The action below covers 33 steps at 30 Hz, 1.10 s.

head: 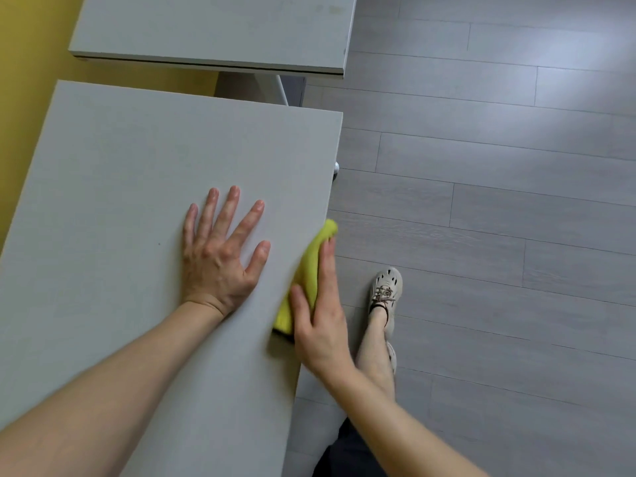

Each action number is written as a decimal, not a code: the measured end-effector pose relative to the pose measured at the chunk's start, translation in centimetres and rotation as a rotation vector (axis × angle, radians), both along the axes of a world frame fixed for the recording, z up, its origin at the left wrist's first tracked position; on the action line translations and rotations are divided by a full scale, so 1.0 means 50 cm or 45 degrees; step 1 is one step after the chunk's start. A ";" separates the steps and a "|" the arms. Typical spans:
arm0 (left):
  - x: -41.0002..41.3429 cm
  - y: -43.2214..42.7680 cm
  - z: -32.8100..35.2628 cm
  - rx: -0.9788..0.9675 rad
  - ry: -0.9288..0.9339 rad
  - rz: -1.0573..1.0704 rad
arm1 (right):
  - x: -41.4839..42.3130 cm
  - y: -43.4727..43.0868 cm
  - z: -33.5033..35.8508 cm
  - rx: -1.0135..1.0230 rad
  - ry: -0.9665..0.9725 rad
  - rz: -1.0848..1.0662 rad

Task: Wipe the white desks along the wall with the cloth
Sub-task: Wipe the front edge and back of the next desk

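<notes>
the near desk (120,201) ran away from the camera along the yellow wall (27,80), its pale top bare but for a hand. the left hand (220,249) lay flat on that top, palm down, all five fingers straight and spread wide, holding nothing; its forearm came in low from the bottom left corner, over the surface.

the cloth (309,270) was yellow-green and bunched, and it sat at the desk's right-hand edge, the one facing the open floor. part of it lapped onto the top and the rest hung over the side. the right hand (320,315) pressed it there with fingers straight and close together along the outer side of the cloth, while the thumb lay over the cloth's lower end near the desk's rim (whether the thumb touched the desk itself could not be told). the cloth's far tip stuck out just past the fingertips.

a second desk (213,29) of the same pale colour stood further along the wall, a gap apart from the near one, with a white leg (282,91) showing beneath it.

to the right was grey plank floor (499,201), brightened by a patch of light at the upper right. a bare lower leg and a pale perforated shoe (385,287) stood on it just beside the desk, and dark shorts (347,452) showed at the bottom edge.
</notes>
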<state>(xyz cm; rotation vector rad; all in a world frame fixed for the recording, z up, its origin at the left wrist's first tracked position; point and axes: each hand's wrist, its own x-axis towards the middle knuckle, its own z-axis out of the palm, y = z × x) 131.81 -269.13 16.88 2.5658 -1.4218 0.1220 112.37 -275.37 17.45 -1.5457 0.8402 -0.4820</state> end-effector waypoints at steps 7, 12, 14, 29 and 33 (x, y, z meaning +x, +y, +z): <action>0.004 0.000 -0.005 -0.028 -0.004 0.013 | 0.170 -0.248 -0.030 -0.130 0.039 -0.096; 0.003 0.001 -0.005 -0.017 -0.004 0.023 | 0.181 -0.240 -0.026 -0.184 0.033 -0.193; 0.002 0.002 -0.003 -0.014 -0.004 0.018 | 0.102 -0.122 -0.019 -0.128 -0.006 -0.165; -0.012 -0.004 0.016 -0.194 -0.169 -0.021 | 0.104 -0.131 -0.033 -0.206 -0.047 -0.160; -0.039 0.024 0.020 -0.145 -0.143 -0.002 | -0.084 0.153 -0.023 -0.099 -0.102 -0.059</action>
